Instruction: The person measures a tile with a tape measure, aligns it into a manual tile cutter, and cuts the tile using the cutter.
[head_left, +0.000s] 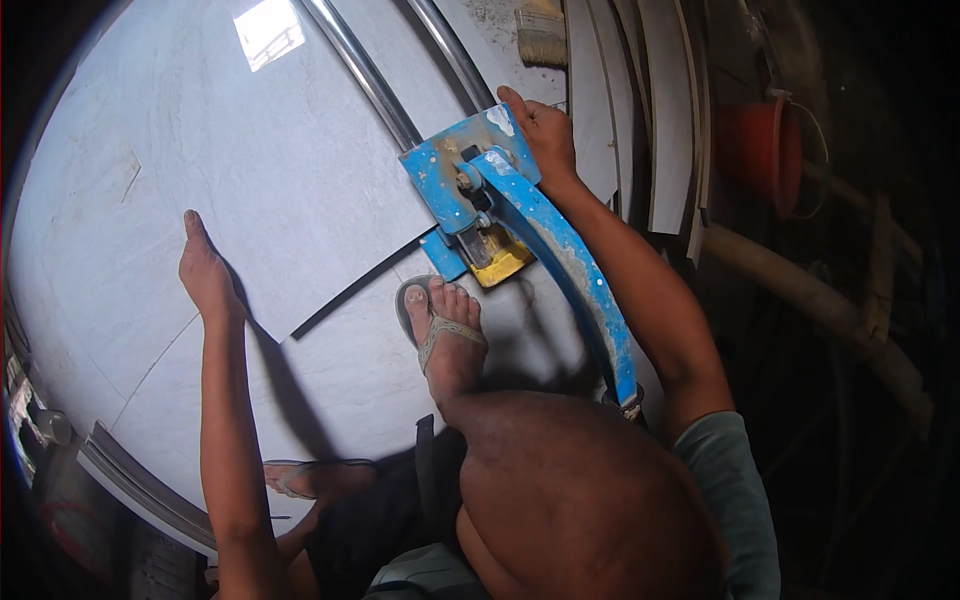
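A large pale tile (310, 190) lies under the rails (365, 75) of a blue manual tile cutter. My left hand (208, 270) is closed at the tile's left edge, thumb on top; its other fingers are hidden underneath. The cutter's blue carriage (430, 180) stands at the near end of the rails, its long lever handle (575, 255) lowered toward my knee. My right hand (545, 140) is curled close against the carriage's right side. Its thumb shows, but what its fingers grip is hidden. A yellow part (502, 266) sits below the carriage.
My sandalled foot (450, 335) rests on the light floor (380, 385) just below the cutter. Cut strips (670, 120) stand along the right, with a brush (542, 38) beside them. Farther right are a red bucket (760, 155) and a wooden pole (810, 310). More strips (140, 485) lie lower left.
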